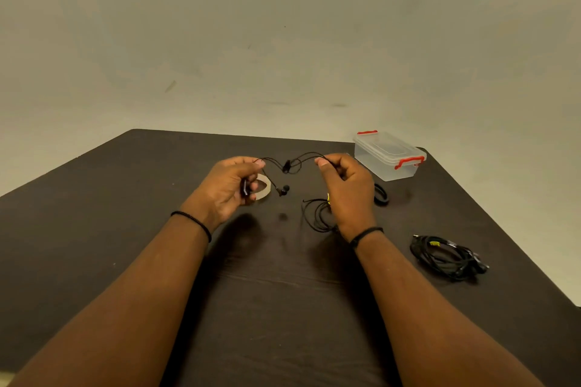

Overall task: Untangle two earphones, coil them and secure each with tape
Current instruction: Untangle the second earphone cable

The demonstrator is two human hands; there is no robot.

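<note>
One thin black earphone cable [292,163] was pinched between left hand [232,187] and right hand [345,188], uncoiled; the other black earphone bundle [446,256] was already coiled and taped.

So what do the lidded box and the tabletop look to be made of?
Box: likely clear plastic, slightly frosted; the table shows through its walls, and its red latches look moulded. Tabletop: dark brown with a matte finish and faint grain lines, so wood or wood-look laminate; cannot tell which.

Far right: clear plastic lidded box [389,155] on dark wooden table [125,229].
Near right: coiled black earphone bundle [448,256].
Centre-left: translucent tape roll [264,189], beside left hand [231,187].
</note>
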